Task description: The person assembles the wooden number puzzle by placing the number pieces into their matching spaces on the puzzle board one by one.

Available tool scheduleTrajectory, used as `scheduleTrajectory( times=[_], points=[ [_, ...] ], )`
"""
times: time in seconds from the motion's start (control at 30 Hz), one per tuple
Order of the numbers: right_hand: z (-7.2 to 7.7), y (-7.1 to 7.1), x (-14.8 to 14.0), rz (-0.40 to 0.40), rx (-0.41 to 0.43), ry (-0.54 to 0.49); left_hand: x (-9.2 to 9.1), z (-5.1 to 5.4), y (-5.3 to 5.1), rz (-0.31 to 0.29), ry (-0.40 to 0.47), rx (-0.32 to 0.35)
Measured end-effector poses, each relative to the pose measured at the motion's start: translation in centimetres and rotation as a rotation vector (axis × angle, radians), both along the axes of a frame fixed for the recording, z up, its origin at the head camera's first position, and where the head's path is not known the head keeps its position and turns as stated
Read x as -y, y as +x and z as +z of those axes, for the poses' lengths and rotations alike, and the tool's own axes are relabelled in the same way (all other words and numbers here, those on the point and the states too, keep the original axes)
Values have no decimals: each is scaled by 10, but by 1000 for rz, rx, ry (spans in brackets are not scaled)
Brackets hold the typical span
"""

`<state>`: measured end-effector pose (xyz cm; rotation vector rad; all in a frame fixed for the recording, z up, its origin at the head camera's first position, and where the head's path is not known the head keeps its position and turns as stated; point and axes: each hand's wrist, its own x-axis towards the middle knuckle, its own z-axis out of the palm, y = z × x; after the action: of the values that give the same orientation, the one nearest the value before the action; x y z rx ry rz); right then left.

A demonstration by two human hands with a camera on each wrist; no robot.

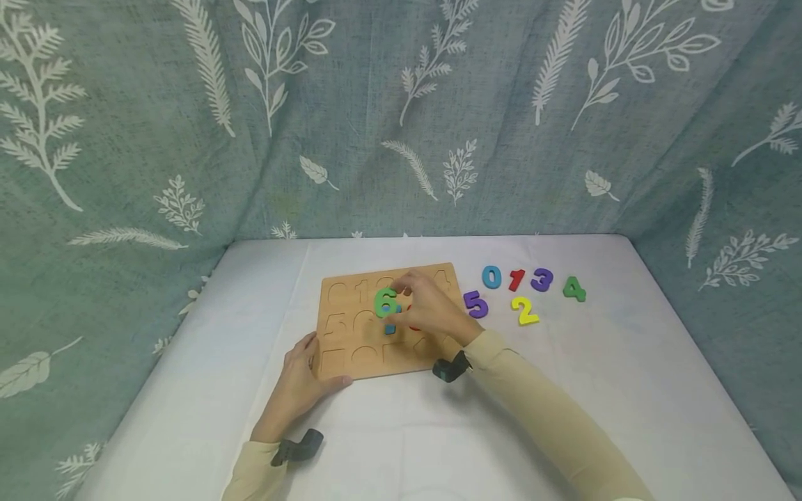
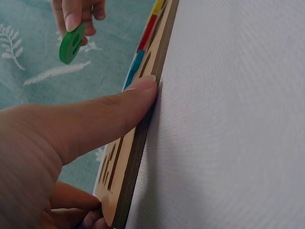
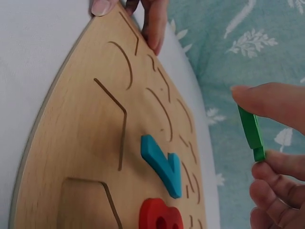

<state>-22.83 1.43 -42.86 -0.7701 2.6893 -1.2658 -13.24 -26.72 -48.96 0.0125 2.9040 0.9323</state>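
The wooden number board [image 1: 341, 341] lies on the white cloth, its recesses facing up. My left hand [image 1: 297, 386] grips its near-left corner, with the thumb [image 2: 119, 107] along the front edge and fingers at the side. Above the board, my right hand [image 1: 432, 306] pinches a green 6 [image 1: 379, 303] between thumb and fingers; in the right wrist view the green piece [image 3: 249, 126] is held edge-on, clear of the wood. Under it a blue piece [image 3: 162, 164] lies on the board beside a red piece [image 3: 155, 214], both partly hidden by the right hand in the head view.
Right of the board lie a blue 0 [image 1: 491, 277], a red 1 [image 1: 516, 280], a purple 3 [image 1: 541, 280], a green 4 [image 1: 574, 289], a purple 5 [image 1: 476, 305] and a yellow 2 [image 1: 524, 311]. A patterned curtain [image 1: 351, 139] hangs behind the table.
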Motion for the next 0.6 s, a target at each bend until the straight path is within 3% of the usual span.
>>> scheduleTrajectory(
  times=[0.2, 0.6],
  points=[
    [-6, -1, 11, 1, 43, 10, 0, 1, 0, 2, 17, 16],
    [-19, -3, 28, 5, 48, 49, 0, 2, 1, -1, 12, 7]
  ],
)
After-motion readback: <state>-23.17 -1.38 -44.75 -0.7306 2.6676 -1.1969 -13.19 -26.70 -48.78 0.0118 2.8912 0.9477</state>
